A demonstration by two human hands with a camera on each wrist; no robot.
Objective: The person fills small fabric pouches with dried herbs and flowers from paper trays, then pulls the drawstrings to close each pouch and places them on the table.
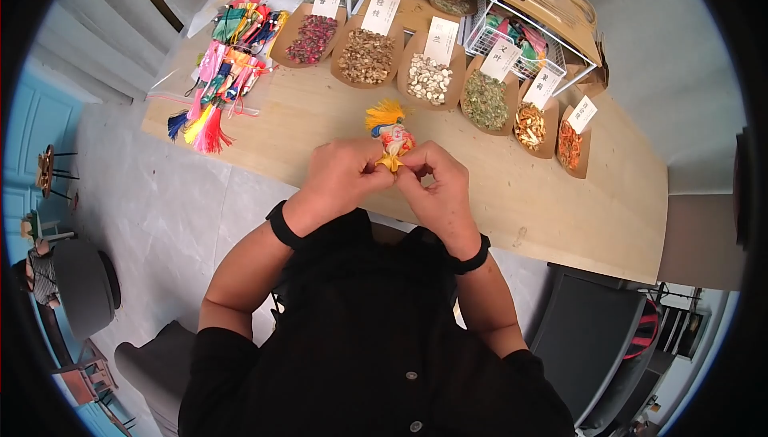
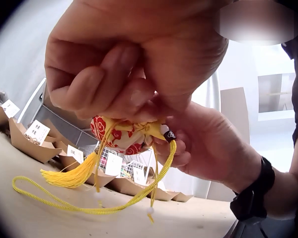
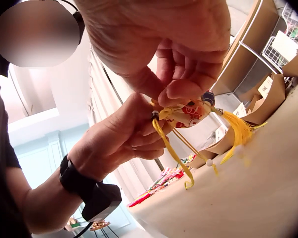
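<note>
A small fabric sachet with a red swirl pattern hangs between both hands over the table's near side. My left hand pinches its gathered yellow neck from the left. From the right, my right hand pinches the same neck, fingertips close to the left ones. A yellow tassel points away from me at the sachet's far end. In the left wrist view a yellow braided cord loops down below the sachet, and thin drawstrings end in white beads. The fingers partly hide the neck.
Several paper trays of dried herbs, with labels such as the rosebud tray, line the table's back. Colourful tasselled sachets lie in a heap at the left. Behind the trays stands a white wire rack. The wooden table's front edge is near my body.
</note>
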